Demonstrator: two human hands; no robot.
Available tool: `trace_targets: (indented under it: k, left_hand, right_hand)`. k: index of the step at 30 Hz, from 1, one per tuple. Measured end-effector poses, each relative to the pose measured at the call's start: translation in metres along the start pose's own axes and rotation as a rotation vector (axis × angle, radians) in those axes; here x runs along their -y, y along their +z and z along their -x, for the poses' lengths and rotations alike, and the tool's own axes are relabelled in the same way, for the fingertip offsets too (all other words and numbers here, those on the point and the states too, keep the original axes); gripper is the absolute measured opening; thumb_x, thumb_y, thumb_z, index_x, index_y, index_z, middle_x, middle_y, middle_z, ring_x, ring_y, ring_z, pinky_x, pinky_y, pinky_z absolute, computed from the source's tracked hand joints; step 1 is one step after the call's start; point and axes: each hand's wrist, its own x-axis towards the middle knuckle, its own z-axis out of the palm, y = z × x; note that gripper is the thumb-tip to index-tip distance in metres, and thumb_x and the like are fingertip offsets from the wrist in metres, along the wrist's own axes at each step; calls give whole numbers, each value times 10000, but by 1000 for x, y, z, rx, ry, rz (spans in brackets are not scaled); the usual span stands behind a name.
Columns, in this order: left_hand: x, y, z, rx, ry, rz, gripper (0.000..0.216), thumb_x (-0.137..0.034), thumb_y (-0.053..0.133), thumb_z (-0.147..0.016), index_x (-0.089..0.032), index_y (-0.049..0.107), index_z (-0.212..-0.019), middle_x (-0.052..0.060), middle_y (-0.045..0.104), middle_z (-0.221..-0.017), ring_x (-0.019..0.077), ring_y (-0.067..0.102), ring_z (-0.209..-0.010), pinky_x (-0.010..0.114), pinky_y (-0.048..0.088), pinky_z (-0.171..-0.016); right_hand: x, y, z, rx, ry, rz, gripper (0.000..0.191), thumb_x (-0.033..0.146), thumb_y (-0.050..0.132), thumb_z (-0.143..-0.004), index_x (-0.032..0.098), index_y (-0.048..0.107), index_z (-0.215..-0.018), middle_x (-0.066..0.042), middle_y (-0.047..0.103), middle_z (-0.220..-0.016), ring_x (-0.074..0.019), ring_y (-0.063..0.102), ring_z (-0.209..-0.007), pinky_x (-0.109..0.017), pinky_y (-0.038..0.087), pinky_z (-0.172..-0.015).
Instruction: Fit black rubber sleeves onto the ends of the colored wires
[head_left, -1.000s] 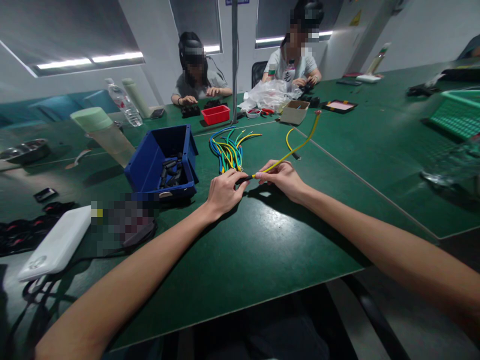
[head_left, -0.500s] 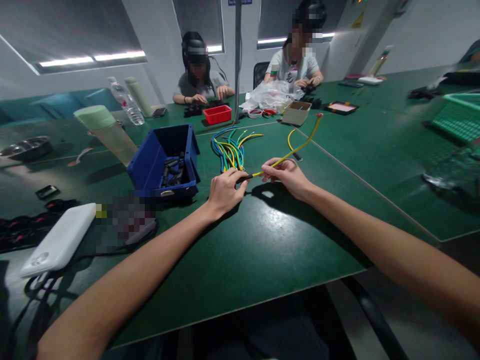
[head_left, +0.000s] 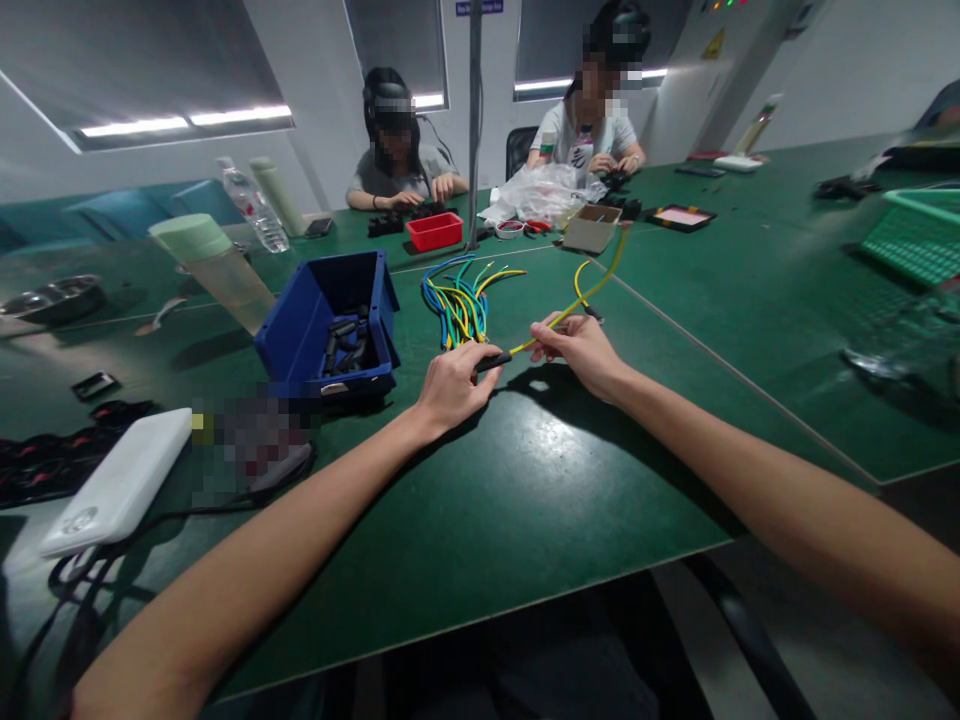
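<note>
My left hand (head_left: 459, 390) is closed on a black sleeve (head_left: 495, 361) that sits on the end of a yellow wire (head_left: 598, 288). My right hand (head_left: 576, 350) pinches that wire a short way from the sleeve, and its free end curves up to the right. Just beyond my left hand lies a bundle of blue, green and yellow wires (head_left: 463, 305). Behind my right hand another yellow wire (head_left: 579, 280) with a dark end rests on the table. To the left, a blue bin (head_left: 324, 375) holds several black sleeves (head_left: 346, 342).
A white power bank (head_left: 124, 480) with cables lies at left, near a green-lidded bottle (head_left: 191, 235). Across the green table (head_left: 480, 560) are a red tray (head_left: 435, 231), a pole (head_left: 475, 130), a plastic bag (head_left: 540, 192) and two people working. A green basket (head_left: 915, 235) stands at right.
The black sleeve shows more between my hands, and my right hand has shifted slightly right along the yellow wire. The wire's free end has moved a little left.
</note>
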Motion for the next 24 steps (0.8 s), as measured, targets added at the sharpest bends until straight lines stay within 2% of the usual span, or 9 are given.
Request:
trace_targets:
  k: [4,9,12,16,24]
  left_hand:
    - [-7,-4,-2,36,-69,101,250,-152,596,-804,-141,680,-1039,65,710,-912,112,575,-604,275,503,-633]
    - [-14,-3,-4,76,-342,472,361,-110,523,-792,-121,652,-1128,81,710,-921,97,623,-542,224,492,-510]
    - [-14,3,-3,28,-433,615,350,-131,539,-789,-117,615,-1131,111,682,-1051,84,642,-544,189,465,-453]
    - [-10,6,-3,23,-459,669,333,-148,578,-774,-121,596,-1105,126,649,-1132,88,658,-560,175,453,-428]
    - [-9,5,-4,56,-473,681,361,-153,578,-789,-107,628,-1144,101,686,-965,103,659,-574,169,439,-424]
  right_hand:
    - [-1,-1,-1,-7,21,-5,423,563,765,-694,164,626,-708,-36,672,-611,-124,601,-540,-243,409,-516]
    - [-1,-4,-4,-33,34,-29,447,581,778,-663,165,617,-701,-41,675,-625,-126,607,-542,-238,410,-500]
    - [-3,-5,-5,-45,43,-46,462,590,782,-651,161,616,-696,-44,676,-631,-121,605,-542,-228,403,-487]
    - [-5,-4,-5,-56,62,-72,452,571,786,-660,153,620,-711,-42,684,-656,-110,612,-551,-215,401,-494]
    - [-6,-3,-4,-58,61,-65,448,567,777,-669,151,622,-726,-44,685,-667,-116,614,-558,-222,396,-495]
